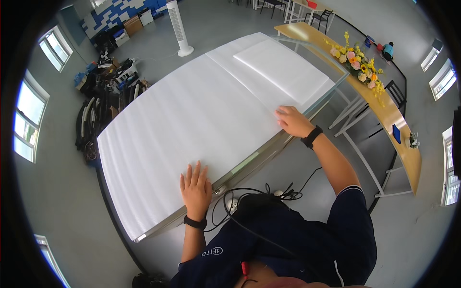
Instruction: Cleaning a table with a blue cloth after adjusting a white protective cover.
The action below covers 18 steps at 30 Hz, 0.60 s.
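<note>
head view, and the left hand (197,192) lies spread on the white sheet (177,125) mid-frame, the right hand (295,121) loosely curled right of centre, where one uneven push could skew or crease it.

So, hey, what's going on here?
A person has both bare hands on a large white foam-like sheet spread over a glass-topped table. The left hand lies flat near the close edge; the right hand rests farther right, fingers slightly bent. A smaller white rectangular piece lies on top toward the far right end.
</note>
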Each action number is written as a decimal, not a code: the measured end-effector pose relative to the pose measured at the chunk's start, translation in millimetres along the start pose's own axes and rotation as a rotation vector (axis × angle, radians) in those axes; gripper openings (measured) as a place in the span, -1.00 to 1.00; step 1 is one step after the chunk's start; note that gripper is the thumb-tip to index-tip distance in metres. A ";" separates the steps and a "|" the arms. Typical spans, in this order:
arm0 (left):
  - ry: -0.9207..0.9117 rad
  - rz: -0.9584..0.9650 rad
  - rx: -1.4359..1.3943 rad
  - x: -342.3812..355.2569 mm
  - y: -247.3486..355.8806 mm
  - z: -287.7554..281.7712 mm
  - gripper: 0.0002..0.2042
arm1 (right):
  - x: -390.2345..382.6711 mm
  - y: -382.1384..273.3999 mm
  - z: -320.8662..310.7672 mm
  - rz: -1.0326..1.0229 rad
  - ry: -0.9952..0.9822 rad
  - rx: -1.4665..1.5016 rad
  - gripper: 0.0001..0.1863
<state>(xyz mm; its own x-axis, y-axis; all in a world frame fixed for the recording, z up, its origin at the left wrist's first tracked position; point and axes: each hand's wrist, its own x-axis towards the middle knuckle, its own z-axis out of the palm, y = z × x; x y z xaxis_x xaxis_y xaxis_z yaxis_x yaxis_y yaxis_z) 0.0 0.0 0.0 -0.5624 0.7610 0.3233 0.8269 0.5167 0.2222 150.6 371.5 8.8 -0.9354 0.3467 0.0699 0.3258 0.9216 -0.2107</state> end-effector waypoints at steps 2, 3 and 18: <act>-0.004 -0.024 -0.006 4.7 -2.0 -4.4 -0.67 | -16.0 -0.7 5.7 -0.106 0.135 0.045 -0.57; -0.008 -0.021 0.017 -3.0 -11.2 -7.1 -0.67 | -25.6 -10.3 19.3 -0.095 0.132 -0.031 -0.53; 0.030 -0.036 -0.163 53.1 183.1 25.2 -0.68 | -76.1 32.2 24.3 -0.308 0.253 0.171 -0.42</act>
<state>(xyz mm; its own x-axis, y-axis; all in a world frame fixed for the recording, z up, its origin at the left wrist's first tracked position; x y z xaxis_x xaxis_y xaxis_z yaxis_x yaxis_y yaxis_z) 121.6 144.9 34.6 -0.5935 0.7296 0.3396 0.7963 0.4711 0.3796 228.9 370.6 -27.0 -0.9152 0.1110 0.3873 -0.0110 0.9540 -0.2996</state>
